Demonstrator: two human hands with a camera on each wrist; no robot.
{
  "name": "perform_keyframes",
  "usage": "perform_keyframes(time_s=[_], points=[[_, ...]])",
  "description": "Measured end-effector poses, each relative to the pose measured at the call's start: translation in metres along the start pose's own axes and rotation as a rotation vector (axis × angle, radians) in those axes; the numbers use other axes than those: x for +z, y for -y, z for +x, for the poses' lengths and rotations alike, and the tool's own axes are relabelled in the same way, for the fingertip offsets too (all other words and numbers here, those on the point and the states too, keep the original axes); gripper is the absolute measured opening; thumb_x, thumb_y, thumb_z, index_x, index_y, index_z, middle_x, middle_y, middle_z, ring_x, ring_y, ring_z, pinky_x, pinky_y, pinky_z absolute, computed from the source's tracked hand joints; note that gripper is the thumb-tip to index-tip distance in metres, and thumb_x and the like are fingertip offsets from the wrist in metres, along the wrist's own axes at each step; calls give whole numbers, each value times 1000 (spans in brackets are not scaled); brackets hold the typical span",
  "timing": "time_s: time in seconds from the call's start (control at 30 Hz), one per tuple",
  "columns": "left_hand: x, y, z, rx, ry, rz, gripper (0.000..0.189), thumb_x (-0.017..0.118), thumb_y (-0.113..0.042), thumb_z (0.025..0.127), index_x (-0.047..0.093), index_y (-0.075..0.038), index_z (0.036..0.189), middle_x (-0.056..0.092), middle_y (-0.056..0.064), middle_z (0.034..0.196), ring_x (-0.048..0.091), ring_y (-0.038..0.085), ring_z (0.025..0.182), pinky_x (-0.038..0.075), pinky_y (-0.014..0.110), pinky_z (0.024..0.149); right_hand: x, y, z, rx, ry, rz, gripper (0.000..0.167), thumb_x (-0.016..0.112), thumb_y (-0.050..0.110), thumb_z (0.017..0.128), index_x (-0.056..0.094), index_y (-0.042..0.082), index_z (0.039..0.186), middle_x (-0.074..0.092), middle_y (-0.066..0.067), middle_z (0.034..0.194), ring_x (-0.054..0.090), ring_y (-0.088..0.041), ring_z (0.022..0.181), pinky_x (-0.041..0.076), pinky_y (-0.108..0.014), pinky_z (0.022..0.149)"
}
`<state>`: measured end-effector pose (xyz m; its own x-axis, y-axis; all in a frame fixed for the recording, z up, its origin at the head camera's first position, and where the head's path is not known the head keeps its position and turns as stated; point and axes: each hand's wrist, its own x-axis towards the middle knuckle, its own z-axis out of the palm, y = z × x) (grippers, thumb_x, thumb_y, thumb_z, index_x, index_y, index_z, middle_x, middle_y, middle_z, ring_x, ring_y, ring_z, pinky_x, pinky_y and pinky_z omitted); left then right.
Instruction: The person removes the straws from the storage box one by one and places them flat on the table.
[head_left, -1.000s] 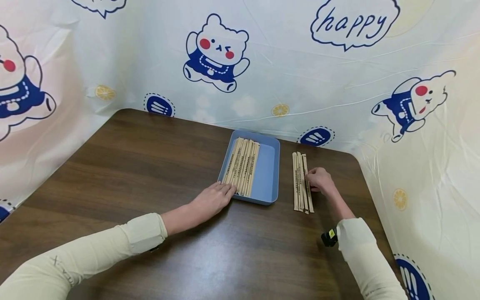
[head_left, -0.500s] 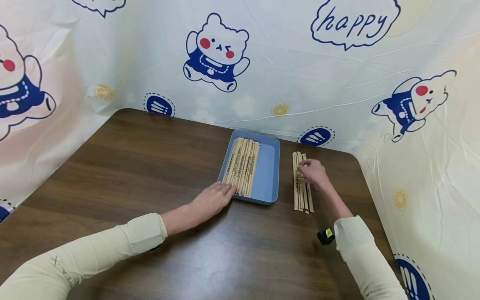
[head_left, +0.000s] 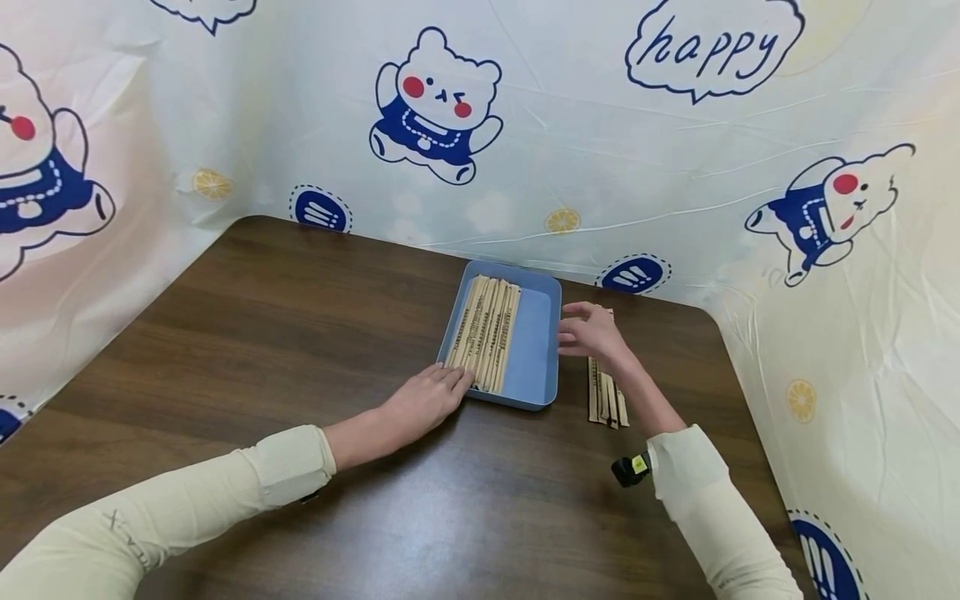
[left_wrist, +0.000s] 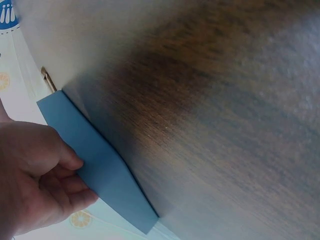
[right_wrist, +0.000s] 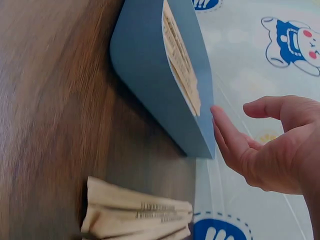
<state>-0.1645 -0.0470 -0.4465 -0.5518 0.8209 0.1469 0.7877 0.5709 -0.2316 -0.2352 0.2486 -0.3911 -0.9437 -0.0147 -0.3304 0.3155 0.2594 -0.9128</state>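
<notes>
- Blue and shallow, the tray (head_left: 531, 354) sits near the table's far edge, paper-wrapped sticks (head_left: 483, 333) lying side by side along its left half.
- Brown wood grain runs across the table (head_left: 300, 333), wide to the tray's left and narrower to its right; a pale sheen lies on the side nearer the person.
- Just right of the tray, a smaller bundle of wrapped sticks (head_left: 606, 404) rests on the wood, partly covered in the head view.
- Left hand (head_left: 423, 400): fingers curled over the rim, gripping the tray at its near left corner.
- Right hand (head_left: 591, 333): thumb and fingers apart, nothing between them, just beside the tray's right edge.
- Pale cloth (head_left: 585, 142) hangs behind the tray and to both sides, printed with bears (head_left: 435, 112), orange slices (head_left: 562, 220) and a "happy" bubble (head_left: 716, 46).
</notes>
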Motion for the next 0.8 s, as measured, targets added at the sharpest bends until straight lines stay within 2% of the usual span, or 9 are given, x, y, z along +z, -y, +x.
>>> perform_keyframes(time_s=[0.17,0.37,0.7,0.8], points=[[1,1,0,2,-5,8,44,66,3,94,55,6,137,60,22,132,61,31,119,49,42,101,16,5,2,10,16,34,55,55,3,97,38,-1,149,47,-29,139,51,-46,124,56,-46,89],[0,1,0,4,5,4,44,65,3,95,55,6,137,60,22,132,60,31,120,49,42,101,34,6,6,18,35,37,56,57,1,96,39,-3,148,50,-27,136,54,-45,122,55,-47,90],[3,0,1,10,-57,23,38,66,0,94,59,7,131,64,22,125,64,31,114,51,41,99,50,-1,15,22,67,41,55,57,-1,96,39,-5,148,49,-31,135,55,-45,121,54,-44,92],[5,0,1,5,-58,26,38,66,1,93,59,7,130,64,22,125,64,31,114,51,41,99,53,-4,18,24,62,38,54,57,0,97,40,-5,147,50,-30,134,57,-45,118,56,-44,90]])
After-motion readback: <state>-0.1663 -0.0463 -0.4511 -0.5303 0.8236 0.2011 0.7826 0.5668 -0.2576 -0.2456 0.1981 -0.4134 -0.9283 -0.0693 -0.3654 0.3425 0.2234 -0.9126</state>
